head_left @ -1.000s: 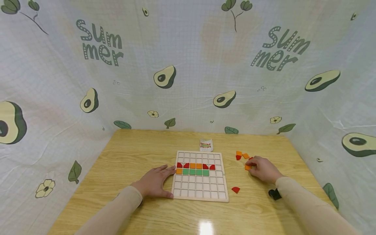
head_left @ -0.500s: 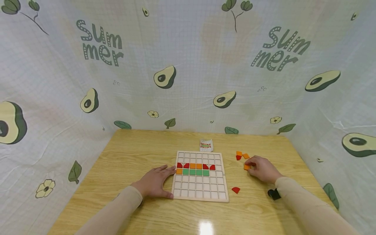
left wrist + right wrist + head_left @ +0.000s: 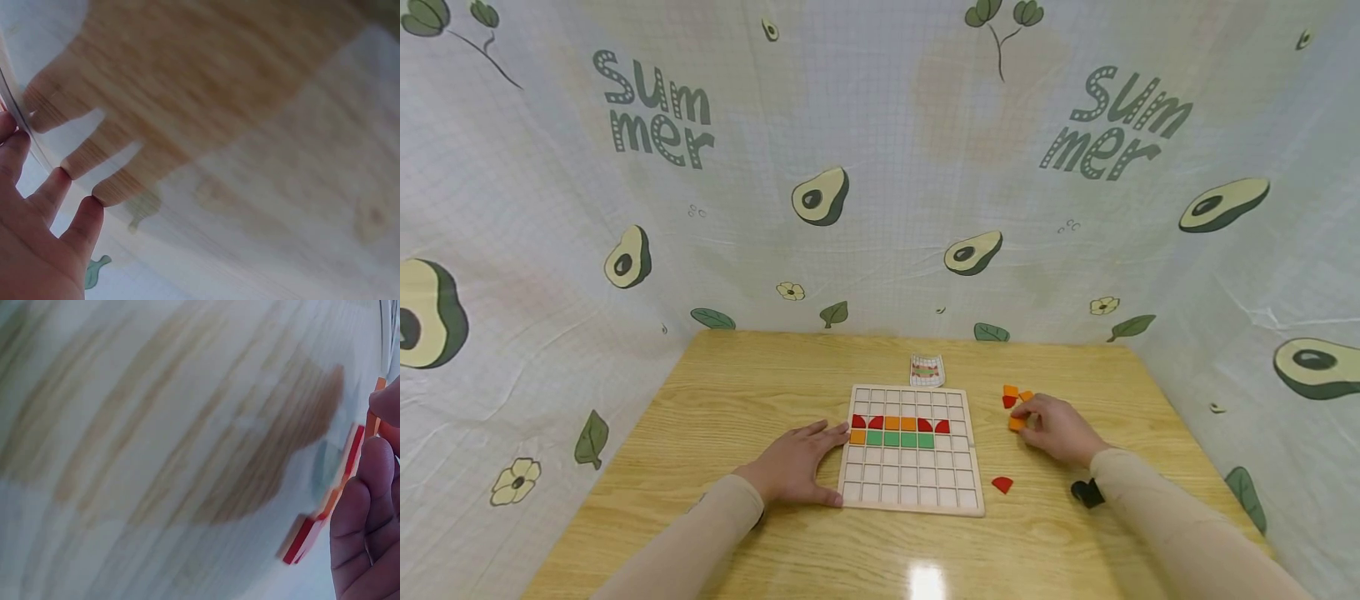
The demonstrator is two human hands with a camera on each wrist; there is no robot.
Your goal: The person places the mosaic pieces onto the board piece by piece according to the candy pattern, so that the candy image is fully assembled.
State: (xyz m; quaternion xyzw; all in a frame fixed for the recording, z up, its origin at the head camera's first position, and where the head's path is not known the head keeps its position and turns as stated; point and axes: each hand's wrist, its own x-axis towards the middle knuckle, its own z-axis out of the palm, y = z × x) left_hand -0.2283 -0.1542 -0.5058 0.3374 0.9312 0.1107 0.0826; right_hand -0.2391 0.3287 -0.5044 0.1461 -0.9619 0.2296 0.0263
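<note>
A pale gridded board (image 3: 910, 479) lies on the wooden table, bearing a row of red quarter-circle tiles with orange square tiles (image 3: 900, 423) in the middle. Below that row run an orange tile (image 3: 857, 437) and several green square tiles (image 3: 899, 439). My left hand (image 3: 801, 467) rests along the board's left edge, fingers spread, thumb at the near corner. Right of the board, my right hand (image 3: 1060, 427) pinches an orange square tile (image 3: 373, 422) between thumb and finger. Loose tiles lie just beyond it: an orange one (image 3: 1011, 391) and a red one (image 3: 1009, 402) among them.
A small pattern card (image 3: 927, 372) lies behind the board. One red quarter-circle tile (image 3: 1002, 484) sits alone on the table (image 3: 760, 367), right of the board. A printed cloth (image 3: 880, 275) hangs around the table's back and sides.
My right hand has moved a little left, toward the board, with the orange square tile in its fingers. My left hand has stayed put.
</note>
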